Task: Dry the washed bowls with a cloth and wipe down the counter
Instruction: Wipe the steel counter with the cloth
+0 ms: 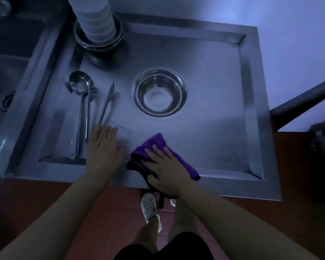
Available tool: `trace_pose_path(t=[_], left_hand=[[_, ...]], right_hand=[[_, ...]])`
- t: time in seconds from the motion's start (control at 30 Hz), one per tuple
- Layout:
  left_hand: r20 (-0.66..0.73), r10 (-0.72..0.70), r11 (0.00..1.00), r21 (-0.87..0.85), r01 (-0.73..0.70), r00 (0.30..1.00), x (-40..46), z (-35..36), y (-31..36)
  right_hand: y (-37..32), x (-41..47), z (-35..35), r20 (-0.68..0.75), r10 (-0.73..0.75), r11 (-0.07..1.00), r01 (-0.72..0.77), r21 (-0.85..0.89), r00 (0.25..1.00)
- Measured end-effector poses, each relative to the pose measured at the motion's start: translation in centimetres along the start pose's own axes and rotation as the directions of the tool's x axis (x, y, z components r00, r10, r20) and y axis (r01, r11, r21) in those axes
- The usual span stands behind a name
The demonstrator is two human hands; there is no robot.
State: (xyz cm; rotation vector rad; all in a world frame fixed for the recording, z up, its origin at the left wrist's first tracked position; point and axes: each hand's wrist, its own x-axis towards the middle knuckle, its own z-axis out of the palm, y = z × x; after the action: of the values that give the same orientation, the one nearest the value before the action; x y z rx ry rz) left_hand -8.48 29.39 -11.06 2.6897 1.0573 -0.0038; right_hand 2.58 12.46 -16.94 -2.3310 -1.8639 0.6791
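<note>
The right hand [167,171] presses flat, fingers straight, on the purple cloth [158,147] at the lower centre of the counter [204,128], over its near rim. The left hand [103,145] rests open just beside it, gripping nothing. The lone bowl [160,92] lies straight up-frame from the cloth; unwiped counter stretches up and right, so the right hand likely sweeps there.

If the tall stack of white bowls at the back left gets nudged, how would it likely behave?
The white stack is tall and narrow, so it probably tips easily. It sits inside steel bowls, which may steady its base somewhat. It looks like light plastic, so even a slight push could shift it.
</note>
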Motion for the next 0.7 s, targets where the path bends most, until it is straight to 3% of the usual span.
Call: trace_pose_path(t=[0.2, 0.43, 0.7], left_hand=[[0.049, 0.127, 0.991, -0.040, -0.126, 0.991, 0.5, 1.0, 5.5], [0.115, 0.254, 0.967, 0.004, -0.256, 0.960, 0.8, 2.4, 8.3], [0.155, 0.262, 0.962, 0.033, -0.270, 0.953, -0.4, 2.2, 6.4]], right_hand=[[7.2, -7.5, -1.1, -0.019, 0.250, 0.968, -0.251, -0.019, 0.968], [14.7, -11.3, -2.4, 0.004, 0.566, 0.824, -0.566, -0.024, 0.825], [11.5, -10.5, -1.4, -0.046, 0.701, 0.712, -0.702, -0.005, 0.712]])
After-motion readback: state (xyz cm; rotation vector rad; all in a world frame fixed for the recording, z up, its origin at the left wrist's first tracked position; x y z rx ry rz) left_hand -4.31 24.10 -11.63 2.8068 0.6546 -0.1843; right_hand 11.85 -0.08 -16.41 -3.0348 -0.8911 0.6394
